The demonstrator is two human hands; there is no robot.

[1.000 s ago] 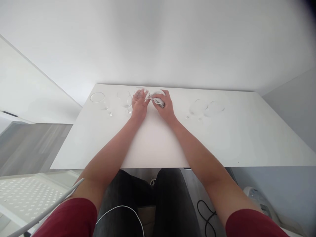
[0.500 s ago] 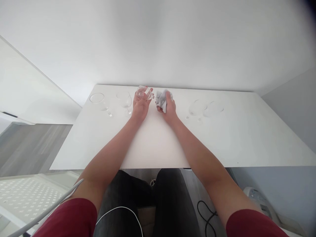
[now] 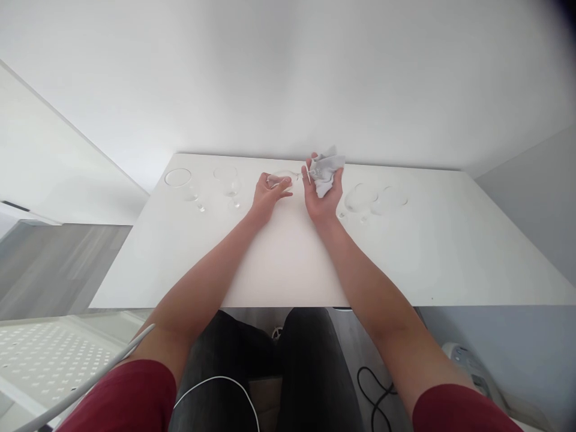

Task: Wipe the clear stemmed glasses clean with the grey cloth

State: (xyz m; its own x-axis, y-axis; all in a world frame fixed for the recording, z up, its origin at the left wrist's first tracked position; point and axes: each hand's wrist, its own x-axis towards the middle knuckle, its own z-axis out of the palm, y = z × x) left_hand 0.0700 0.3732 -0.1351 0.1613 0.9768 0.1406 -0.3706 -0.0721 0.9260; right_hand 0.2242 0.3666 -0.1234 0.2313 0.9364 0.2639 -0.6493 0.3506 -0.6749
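Observation:
My left hand (image 3: pixel 266 197) grips a clear stemmed glass (image 3: pixel 293 175) by its bowl, thumb across the side. The glass lies tilted on its side above the table, its stem pointing right. My right hand (image 3: pixel 323 205) holds a crumpled light grey cloth (image 3: pixel 328 170) between thumb and fingers. The foot end of the glass reaches the fingers and cloth of that hand; whether the cloth touches it is hard to tell.
On the white table (image 3: pixel 288 264), two stemmed glasses stand at the left, one near the edge (image 3: pixel 178 179) and another (image 3: pixel 227 180) closer in. Two more glasses, one (image 3: pixel 360 197) beside another (image 3: pixel 390 199), are right of my right hand. A wall rises behind.
The glass has swung from tilted over my left palm to pointing right, with the thumb now over its bowl. My right hand has moved right and turned palm up, its cloth more spread out.

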